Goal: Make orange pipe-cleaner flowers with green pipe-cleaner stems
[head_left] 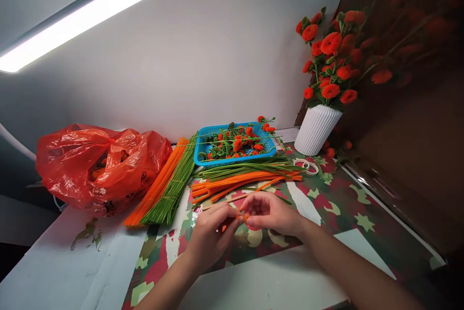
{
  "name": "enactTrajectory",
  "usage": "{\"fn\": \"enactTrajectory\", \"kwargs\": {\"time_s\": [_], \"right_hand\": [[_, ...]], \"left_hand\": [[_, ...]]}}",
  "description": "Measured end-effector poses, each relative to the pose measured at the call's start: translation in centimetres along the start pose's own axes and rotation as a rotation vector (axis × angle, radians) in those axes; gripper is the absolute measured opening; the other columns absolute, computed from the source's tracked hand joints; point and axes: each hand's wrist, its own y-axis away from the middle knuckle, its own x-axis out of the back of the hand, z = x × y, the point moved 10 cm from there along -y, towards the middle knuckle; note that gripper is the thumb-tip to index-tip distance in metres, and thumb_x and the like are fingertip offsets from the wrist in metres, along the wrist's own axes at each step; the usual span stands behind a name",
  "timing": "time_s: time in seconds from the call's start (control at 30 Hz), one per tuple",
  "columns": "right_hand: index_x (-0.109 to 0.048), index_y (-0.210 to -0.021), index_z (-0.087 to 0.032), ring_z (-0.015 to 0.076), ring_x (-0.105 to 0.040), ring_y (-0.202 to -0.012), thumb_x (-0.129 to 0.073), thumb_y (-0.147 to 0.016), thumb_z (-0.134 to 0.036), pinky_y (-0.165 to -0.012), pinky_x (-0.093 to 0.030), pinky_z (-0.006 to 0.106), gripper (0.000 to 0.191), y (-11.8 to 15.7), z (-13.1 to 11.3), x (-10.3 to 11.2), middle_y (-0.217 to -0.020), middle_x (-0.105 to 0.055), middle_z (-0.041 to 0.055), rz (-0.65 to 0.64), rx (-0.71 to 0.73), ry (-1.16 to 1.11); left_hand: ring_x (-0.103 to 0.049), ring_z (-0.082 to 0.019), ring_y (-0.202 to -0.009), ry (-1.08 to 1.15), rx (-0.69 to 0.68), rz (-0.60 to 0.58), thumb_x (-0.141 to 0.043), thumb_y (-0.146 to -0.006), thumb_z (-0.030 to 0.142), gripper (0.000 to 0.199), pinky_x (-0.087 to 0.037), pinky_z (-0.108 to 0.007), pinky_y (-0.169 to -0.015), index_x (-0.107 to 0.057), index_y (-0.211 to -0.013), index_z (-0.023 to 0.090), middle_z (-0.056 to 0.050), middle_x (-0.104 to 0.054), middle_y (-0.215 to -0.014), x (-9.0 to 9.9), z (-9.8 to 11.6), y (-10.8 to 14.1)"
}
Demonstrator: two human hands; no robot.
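A small piece of orange pipe cleaner (245, 217) is pinched between the fingertips of both hands, low over the patterned table cover. My left hand (212, 232) grips it from the left with thumb and forefinger. From the right, my right hand (270, 213) is closed on the same piece, and the fingers hide most of its shape. Just beyond the hands lie loose orange pipe cleaners (221, 185), with loose green pipe cleaners (246, 170) behind them. A thin wooden stick (235, 199) lies right behind my fingers.
A blue basket (197, 156) holds small orange-red flowers and green stems. Left of it are an orange bundle (157, 184), a green bundle (172, 191) and a red plastic bag (97, 170). A white vase (317, 130) of flowers and tape rolls (311, 168) stand right.
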Motion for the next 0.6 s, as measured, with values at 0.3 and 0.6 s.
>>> {"fn": "enactTrajectory", "kwargs": {"time_s": [0.3, 0.6], "right_hand": [[-0.063, -0.074, -0.019, 0.0126, -0.053, -0.058, -0.052, -0.087, -0.018, -0.054, -0.039, 0.024, 0.017, 2.3, -4.8, -0.8, -0.063, -0.06, 0.0007, 0.284, 0.51, 0.892], [-0.062, -0.069, -0.022, 0.0131, -0.046, -0.048, -0.044, -0.093, -0.018, -0.048, -0.026, 0.03, 0.03, 3.8, -6.2, -2.4, -0.051, -0.052, 0.0, 0.38, 0.78, 1.338]], "left_hand": [[-0.047, -0.01, -0.052, 0.0, 0.063, 0.028, -0.056, -0.087, 0.026, 0.022, -0.035, -0.021, -0.049, -0.061, -0.066, 0.018, 0.0, -0.058, -0.058, 0.1, -0.5, 0.0], [-0.039, -0.008, -0.046, 0.441, 0.457, -0.053, -0.059, -0.082, 0.045, 0.035, -0.031, -0.018, -0.042, -0.054, -0.063, 0.016, 0.002, -0.051, -0.054, -1.3, -3.3, 0.6]]}}
